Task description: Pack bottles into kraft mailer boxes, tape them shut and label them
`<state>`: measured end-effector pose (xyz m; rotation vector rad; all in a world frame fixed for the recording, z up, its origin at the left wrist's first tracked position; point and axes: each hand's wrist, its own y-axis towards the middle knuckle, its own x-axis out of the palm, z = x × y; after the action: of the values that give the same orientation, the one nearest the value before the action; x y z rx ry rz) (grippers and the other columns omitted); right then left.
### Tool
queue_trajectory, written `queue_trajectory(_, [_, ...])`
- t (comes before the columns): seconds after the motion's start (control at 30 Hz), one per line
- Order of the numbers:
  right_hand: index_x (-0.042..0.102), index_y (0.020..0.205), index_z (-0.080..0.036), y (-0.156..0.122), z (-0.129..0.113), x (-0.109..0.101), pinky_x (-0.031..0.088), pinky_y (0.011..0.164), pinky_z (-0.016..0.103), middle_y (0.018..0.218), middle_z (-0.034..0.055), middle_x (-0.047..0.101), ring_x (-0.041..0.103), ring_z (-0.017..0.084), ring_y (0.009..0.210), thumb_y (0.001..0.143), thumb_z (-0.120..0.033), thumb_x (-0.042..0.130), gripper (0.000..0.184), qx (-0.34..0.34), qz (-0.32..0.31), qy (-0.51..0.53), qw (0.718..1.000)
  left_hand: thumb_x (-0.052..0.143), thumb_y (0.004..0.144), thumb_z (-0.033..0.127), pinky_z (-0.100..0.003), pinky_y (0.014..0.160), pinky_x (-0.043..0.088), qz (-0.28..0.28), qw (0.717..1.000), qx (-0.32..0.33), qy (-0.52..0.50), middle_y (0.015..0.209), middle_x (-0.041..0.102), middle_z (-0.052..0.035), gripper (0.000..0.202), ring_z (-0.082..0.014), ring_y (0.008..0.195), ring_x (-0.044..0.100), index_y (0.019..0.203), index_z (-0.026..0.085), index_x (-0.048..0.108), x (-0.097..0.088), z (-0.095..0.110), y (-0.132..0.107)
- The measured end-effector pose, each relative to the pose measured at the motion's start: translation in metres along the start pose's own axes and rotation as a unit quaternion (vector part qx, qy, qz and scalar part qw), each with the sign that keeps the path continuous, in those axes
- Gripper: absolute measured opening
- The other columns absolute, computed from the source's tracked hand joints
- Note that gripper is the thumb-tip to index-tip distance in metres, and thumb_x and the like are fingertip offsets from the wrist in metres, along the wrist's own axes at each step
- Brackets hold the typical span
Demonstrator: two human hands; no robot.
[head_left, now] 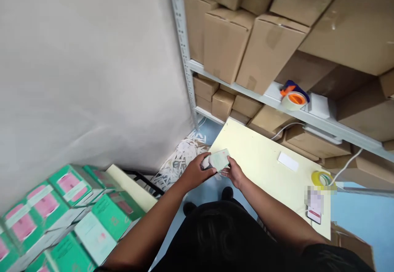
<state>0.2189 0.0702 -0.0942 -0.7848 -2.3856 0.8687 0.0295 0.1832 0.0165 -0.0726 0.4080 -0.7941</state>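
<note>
Held item: a pale green box [219, 160], found near the centre of the frame, between the person's two hands. In view it overlapped the left edge of the cream table [255, 159].

The left hand [197, 172] was clamped on the box's left end, thumb at the near side, fingers at the far side. Something whitish and dark showed at that end — too small to identify. The right hand [236, 174] met the right end, thumb against the edge and fingers curled below; whether it gripped or merely steadied could not be told.

Handling, as judged: the box looked like thin card, light and fairly stiff, with smooth faces that might slip a little under dry fingers. Corners and any end flap would likely crease first. The sound hold was across the two long sides near the middle — light pressure only, since the broad face could dent.

Surroundings: larger green boxes [111, 214] were stacked at lower left; paper strips [184, 153] lay on the floor left of centre. A white card [288, 161], a yellow tape roll [317, 178] and a phone [314, 214] lay on the table, right of centre.
</note>
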Motion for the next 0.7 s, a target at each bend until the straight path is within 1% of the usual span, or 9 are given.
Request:
queue_trajectory(0.1, [0.062,0.113,-0.024,0.011,-0.002,-0.05,0.058,0.07,0.033,0.111,0.0083,0.069,0.071,0.021,0.08,0.092,-0.06,0.052,0.042,0.032,0.035,0.022,0.999,0.084,0.069,0.039,-0.038,0.103,0.051,-0.073,0.996,0.015,0.038,0.135,0.069,-0.0081,0.072,-0.0323,0.121,0.064,0.136,0.023,0.065,0.037,0.017,0.045])
queue_trajectory(0.17, [0.063,0.108,-0.023,0.019,-0.003,-0.074,0.058,0.072,0.034,0.105,0.0085,0.067,0.07,0.02,0.08,0.092,-0.057,0.051,0.04,0.058,0.049,0.063,0.995,0.083,0.07,0.039,-0.038,0.103,0.05,-0.115,0.992,0.022,0.055,0.133,0.069,-0.0074,0.068,-0.0321,0.121,0.064,0.134,0.023,0.066,0.058,0.025,0.071])
queue_trajectory(0.23, [0.064,0.103,-0.021,0.027,-0.005,-0.09,0.059,0.073,0.035,0.099,0.0083,0.065,0.069,0.021,0.08,0.093,-0.055,0.051,0.038,0.084,0.054,0.093,0.991,0.081,0.072,0.039,-0.038,0.102,0.051,-0.136,0.988,0.024,0.069,0.13,0.07,-0.0062,0.064,-0.0313,0.118,0.065,0.132,0.024,0.067,0.076,0.029,0.092])
queue_trajectory(0.3, [0.064,0.098,-0.021,0.035,-0.007,-0.102,0.059,0.073,0.036,0.094,0.0083,0.063,0.068,0.022,0.08,0.093,-0.055,0.05,0.037,0.107,0.048,0.106,0.987,0.08,0.073,0.038,-0.039,0.102,0.05,-0.136,0.987,0.027,0.077,0.129,0.071,-0.0056,0.061,-0.031,0.117,0.066,0.131,0.025,0.068,0.091,0.03,0.107])
queue_trajectory(0.37, [0.064,0.095,-0.021,0.042,-0.01,-0.111,0.059,0.071,0.036,0.093,0.0083,0.062,0.066,0.022,0.08,0.092,-0.055,0.05,0.037,0.116,0.031,0.101,0.988,0.079,0.075,0.036,-0.04,0.105,0.049,-0.127,0.988,0.03,0.079,0.13,0.071,-0.0063,0.059,-0.0311,0.118,0.065,0.132,0.025,0.068,0.101,0.029,0.116])
queue_trajectory(0.5, [0.063,0.094,-0.023,0.056,-0.011,-0.128,0.057,0.067,0.035,0.094,0.0072,0.061,0.063,0.02,0.076,0.09,-0.057,0.05,0.036,0.096,0.018,0.006,0.995,0.071,0.082,0.033,-0.041,0.109,0.047,-0.117,0.987,0.044,0.106,0.133,0.069,-0.0083,0.053,-0.0297,0.121,0.064,0.134,0.023,0.066,0.115,0.024,0.123])
queue_trajectory(0.6, [0.062,0.09,-0.023,0.069,-0.009,-0.135,0.053,0.061,0.031,0.09,0.0056,0.059,0.059,0.018,0.07,0.089,-0.057,0.053,0.036,0.092,0.018,-0.046,0.995,0.07,0.083,0.029,-0.04,0.108,0.048,-0.128,0.979,0.079,0.139,0.131,0.069,-0.0092,0.049,-0.029,0.121,0.065,0.132,0.024,0.068,0.122,0.019,0.13])
queue_trajectory(0.7, [0.06,0.089,-0.023,0.082,-0.007,-0.133,0.051,0.059,0.031,0.082,0.0034,0.058,0.057,0.017,0.066,0.088,-0.061,0.051,0.039,0.088,0.02,-0.066,0.994,0.069,0.084,0.026,-0.041,0.105,0.05,-0.146,0.97,0.097,0.168,0.128,0.069,-0.0089,0.048,-0.0286,0.118,0.066,0.132,0.024,0.067,0.127,0.01,0.145])
